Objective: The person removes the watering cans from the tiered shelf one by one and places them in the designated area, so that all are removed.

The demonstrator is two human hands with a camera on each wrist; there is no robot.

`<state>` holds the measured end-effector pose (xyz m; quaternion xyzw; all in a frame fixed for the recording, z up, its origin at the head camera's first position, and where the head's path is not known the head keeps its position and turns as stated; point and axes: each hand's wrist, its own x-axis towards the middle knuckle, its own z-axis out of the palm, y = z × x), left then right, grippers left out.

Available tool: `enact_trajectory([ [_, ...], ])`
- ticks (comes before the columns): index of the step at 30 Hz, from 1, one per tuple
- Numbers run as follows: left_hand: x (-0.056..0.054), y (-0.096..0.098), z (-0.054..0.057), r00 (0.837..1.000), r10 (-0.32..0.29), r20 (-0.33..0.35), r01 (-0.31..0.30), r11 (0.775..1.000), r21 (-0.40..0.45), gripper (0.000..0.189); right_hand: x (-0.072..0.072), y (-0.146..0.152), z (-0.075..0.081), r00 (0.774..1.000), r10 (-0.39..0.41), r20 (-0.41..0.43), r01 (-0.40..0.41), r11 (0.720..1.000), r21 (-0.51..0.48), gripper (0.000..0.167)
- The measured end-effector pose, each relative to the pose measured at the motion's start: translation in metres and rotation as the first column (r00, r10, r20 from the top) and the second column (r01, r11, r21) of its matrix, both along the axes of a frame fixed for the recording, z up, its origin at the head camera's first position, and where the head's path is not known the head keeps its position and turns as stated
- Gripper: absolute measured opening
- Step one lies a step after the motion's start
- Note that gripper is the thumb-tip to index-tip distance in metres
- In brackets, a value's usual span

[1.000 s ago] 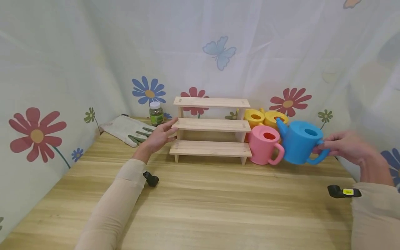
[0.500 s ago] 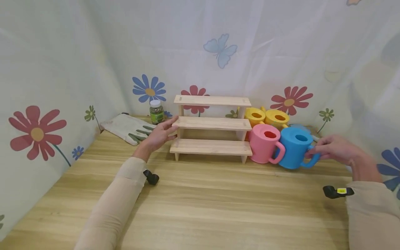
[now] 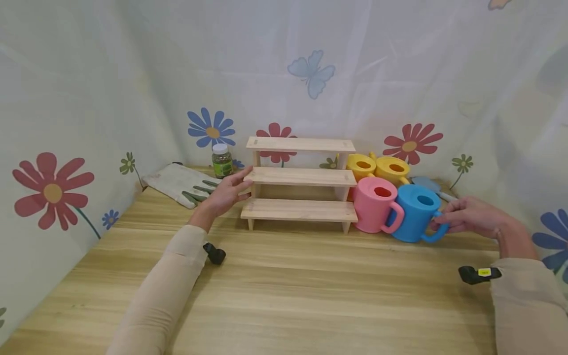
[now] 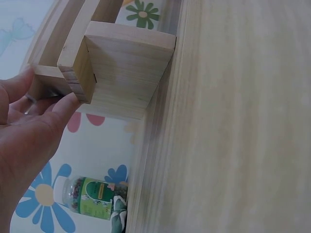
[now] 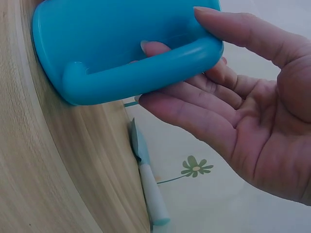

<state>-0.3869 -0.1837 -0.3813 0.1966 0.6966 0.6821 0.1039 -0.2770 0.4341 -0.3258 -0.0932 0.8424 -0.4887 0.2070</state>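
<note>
My right hand holds the blue watering can by its handle. In the right wrist view, fingers pass through the handle loop while the thumb lies at its top. The can stands upright against the pink watering can, its spout hidden. Two yellow watering cans, one at the left and one at the right, stand behind them. My left hand grips the left end of the three-tier wooden shelf at its middle board, thumb and fingers about the board's end in the left wrist view.
A white-and-green work glove lies at the back left, beside a lidded jar. At the back right is a trowel with a pale handle and bluish blade. A flower-printed curtain closes off the wooden table's back and sides.
My right hand has brought the blue can left and down beside the pink one, its spout turning out of sight. The trowel behind has come into view. My left hand has stayed put.
</note>
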Motion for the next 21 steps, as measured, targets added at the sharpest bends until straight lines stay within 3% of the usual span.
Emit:
enact_trajectory([
  [21, 0.0003, -0.0002, -0.0004, 1.0, -0.001, 0.0, 0.001, 1.0, -0.001, 0.062, -0.0018, -0.0014, -0.003, 0.999, -0.045, 0.001, 0.045, 0.999, 0.026, 0.038],
])
